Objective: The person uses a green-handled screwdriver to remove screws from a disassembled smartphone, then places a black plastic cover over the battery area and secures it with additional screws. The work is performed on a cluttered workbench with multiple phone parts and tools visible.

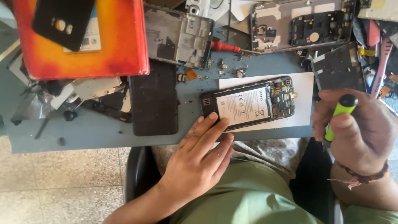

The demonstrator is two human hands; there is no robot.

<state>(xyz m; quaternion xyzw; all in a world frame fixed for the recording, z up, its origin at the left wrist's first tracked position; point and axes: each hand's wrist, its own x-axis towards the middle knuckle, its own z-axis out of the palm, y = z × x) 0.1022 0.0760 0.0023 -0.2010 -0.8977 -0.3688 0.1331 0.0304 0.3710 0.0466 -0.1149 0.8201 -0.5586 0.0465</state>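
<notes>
Opened phone: an opened phone [248, 102] with its back cover off lies at the centre of the frame on a white paper sheet [302, 87], battery and circuit board facing up; the pale sheet makes small parts easy to spot.
Left hand: the left hand [199, 155] rests at the worktop's [83, 128] near edge, fingers [207, 122] together and flat, their tips pressing the phone's lower edge, seemingly to steady it.
Right hand: the right hand [356, 128], at the right of the frame, has its fingers clamped round a green-handled screwdriver [340, 114], held upright and clear of the phone, black cap uppermost.
Spare parts: a black phone back [154, 99] lies left of the phone; stripped phone frames [178, 37] and a red-handled tool [226, 46] sit along the top.
Upper left: an orange box [120, 45] with a black case [62, 20] on it.
</notes>
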